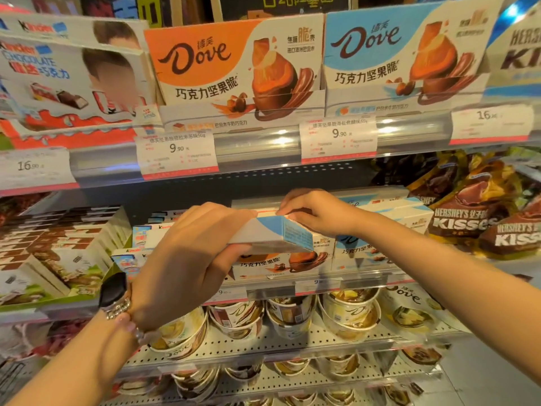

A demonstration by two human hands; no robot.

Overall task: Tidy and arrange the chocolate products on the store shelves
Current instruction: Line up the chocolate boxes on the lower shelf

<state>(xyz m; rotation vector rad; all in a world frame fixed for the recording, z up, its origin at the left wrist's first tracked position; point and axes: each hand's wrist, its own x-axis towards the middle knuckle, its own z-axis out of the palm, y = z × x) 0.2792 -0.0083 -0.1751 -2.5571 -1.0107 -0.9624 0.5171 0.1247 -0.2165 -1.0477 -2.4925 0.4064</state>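
A blue-and-white Dove chocolate box [281, 234] lies flat in the air in front of the middle shelf. My left hand [187, 259] grips its left end, thumb under and fingers over the top. My right hand [316, 212] pinches its far upper edge with curled fingers. Behind and below the box stand an orange Dove box [281, 263] and a blue Dove box [363, 247] on the middle shelf. The top shelf carries an upright orange Dove box [234, 71] and a blue Dove box [407, 54].
Kinder boxes [67, 80] fill the top left, more Kinder packs [140, 232] the middle left. Hershey's Kisses bags [480, 218] pile at the right. Dove cups [348, 315] line the lower perforated shelf. Price tags [178, 153] hang on the shelf rails.
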